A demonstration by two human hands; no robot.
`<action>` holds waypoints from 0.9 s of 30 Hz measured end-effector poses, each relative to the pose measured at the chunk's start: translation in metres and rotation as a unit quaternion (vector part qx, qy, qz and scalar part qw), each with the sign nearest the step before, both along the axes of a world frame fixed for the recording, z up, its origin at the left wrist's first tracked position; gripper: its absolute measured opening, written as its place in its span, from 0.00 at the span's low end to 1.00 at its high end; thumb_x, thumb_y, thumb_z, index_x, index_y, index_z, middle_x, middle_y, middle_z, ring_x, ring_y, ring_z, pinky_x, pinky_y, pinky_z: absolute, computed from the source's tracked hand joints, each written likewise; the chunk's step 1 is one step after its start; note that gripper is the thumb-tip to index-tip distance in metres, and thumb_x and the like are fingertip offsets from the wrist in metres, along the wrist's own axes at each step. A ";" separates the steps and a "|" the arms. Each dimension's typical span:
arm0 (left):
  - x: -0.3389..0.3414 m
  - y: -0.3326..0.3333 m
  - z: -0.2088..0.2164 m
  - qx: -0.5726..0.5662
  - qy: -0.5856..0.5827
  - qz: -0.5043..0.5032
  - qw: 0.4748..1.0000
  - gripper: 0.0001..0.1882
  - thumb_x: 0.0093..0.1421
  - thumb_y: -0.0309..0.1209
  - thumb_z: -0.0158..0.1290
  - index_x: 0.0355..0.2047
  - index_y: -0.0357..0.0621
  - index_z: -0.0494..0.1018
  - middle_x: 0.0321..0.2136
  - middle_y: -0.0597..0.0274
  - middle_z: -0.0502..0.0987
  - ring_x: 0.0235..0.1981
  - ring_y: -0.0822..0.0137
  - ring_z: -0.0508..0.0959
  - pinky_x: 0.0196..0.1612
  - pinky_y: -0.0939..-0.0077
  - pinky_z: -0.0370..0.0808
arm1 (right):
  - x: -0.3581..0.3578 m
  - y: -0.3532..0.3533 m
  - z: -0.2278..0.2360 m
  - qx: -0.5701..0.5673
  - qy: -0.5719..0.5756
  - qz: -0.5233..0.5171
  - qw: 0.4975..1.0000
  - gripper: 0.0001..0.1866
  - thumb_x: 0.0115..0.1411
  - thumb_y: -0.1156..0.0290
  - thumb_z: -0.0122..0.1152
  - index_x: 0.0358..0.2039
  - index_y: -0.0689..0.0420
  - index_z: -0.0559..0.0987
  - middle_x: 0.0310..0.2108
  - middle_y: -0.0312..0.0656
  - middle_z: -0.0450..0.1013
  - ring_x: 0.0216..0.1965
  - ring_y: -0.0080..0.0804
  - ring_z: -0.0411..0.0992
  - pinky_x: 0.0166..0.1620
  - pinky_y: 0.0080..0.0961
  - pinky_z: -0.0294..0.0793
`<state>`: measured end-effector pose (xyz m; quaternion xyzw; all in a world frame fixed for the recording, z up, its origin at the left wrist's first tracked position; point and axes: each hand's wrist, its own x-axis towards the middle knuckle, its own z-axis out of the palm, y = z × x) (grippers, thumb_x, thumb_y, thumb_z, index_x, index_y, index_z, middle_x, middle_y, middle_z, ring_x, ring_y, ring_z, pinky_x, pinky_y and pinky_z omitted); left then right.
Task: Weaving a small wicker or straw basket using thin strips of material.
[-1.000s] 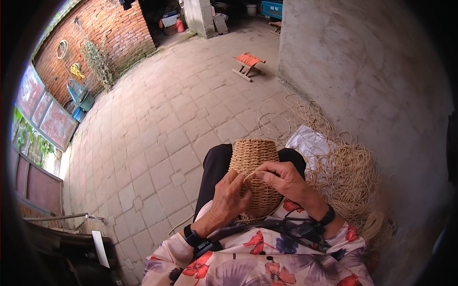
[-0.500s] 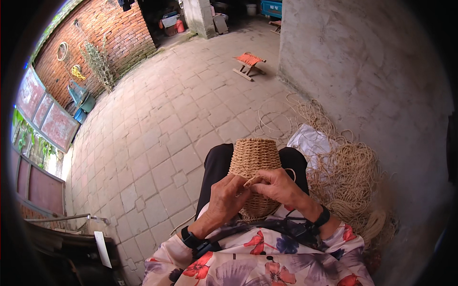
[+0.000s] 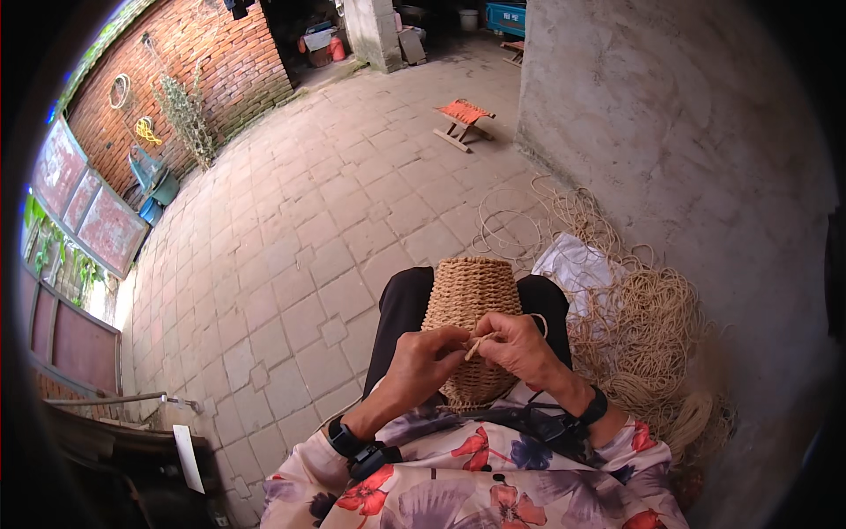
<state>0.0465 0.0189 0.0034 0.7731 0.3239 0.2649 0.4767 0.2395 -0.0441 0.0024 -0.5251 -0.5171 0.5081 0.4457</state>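
A woven tan basket (image 3: pixel 470 295) rests on my lap between my knees, its narrower rim pointing away from me. My right hand (image 3: pixel 522 345) pinches a short piece of twisted cord (image 3: pixel 481 343) over the basket's near half. A loop of the same cord curves out past the right side of that hand. Close by on the left, my left hand (image 3: pixel 425 361) has thumb and fingertips together by the cord; whatever lies between them is too small to make out. Both hands cover part of the basket's weave.
On the floor to my right lies a big tangled heap of tan cord (image 3: pixel 648 331) with a white sack (image 3: pixel 573 267) under it, along the grey wall (image 3: pixel 670 123). A folding stool with an orange seat (image 3: pixel 464 112) stands ahead. Metal gate panels (image 3: pixel 88 203) are at the left.
My left hand has drawn slightly left and down, opening a small gap between the hands. The cord end in my right fingers now points down. The basket stays in place.
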 end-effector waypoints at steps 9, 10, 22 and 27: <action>0.011 0.003 -0.012 0.268 -0.015 0.020 0.963 0.10 0.50 0.25 0.62 0.34 0.41 0.77 0.27 0.57 0.74 0.26 0.55 0.79 0.28 0.65 0.76 | 0.002 0.000 -0.005 -0.029 0.066 0.010 0.997 0.05 0.64 0.74 0.61 0.36 0.62 0.77 0.28 0.30 0.74 0.28 0.12 0.71 0.31 0.14 0.72; 0.012 0.003 -0.013 0.310 -0.025 0.021 0.950 0.11 0.49 0.24 0.62 0.33 0.42 0.75 0.28 0.57 0.74 0.26 0.55 0.78 0.28 0.65 0.76 | 0.002 0.000 -0.008 -0.013 0.064 0.004 0.998 0.05 0.63 0.74 0.62 0.35 0.63 0.77 0.28 0.31 0.74 0.28 0.13 0.71 0.31 0.14 0.72; 0.006 0.020 -0.003 0.217 -0.039 -0.066 0.973 0.11 0.49 0.19 0.59 0.29 0.44 0.69 0.23 0.59 0.71 0.24 0.56 0.77 0.26 0.67 0.73 | 0.003 -0.002 0.002 -0.020 0.037 -0.031 0.999 0.06 0.62 0.73 0.64 0.35 0.61 0.79 0.24 0.27 0.72 0.26 0.09 0.67 0.28 0.12 0.68; 0.007 0.021 -0.004 0.302 -0.045 -0.072 0.950 0.10 0.51 0.20 0.60 0.29 0.43 0.69 0.22 0.60 0.71 0.24 0.58 0.77 0.27 0.66 0.74 | 0.002 -0.003 0.005 -0.042 0.037 -0.033 0.998 0.06 0.61 0.74 0.65 0.35 0.63 0.79 0.25 0.28 0.73 0.28 0.10 0.68 0.30 0.13 0.69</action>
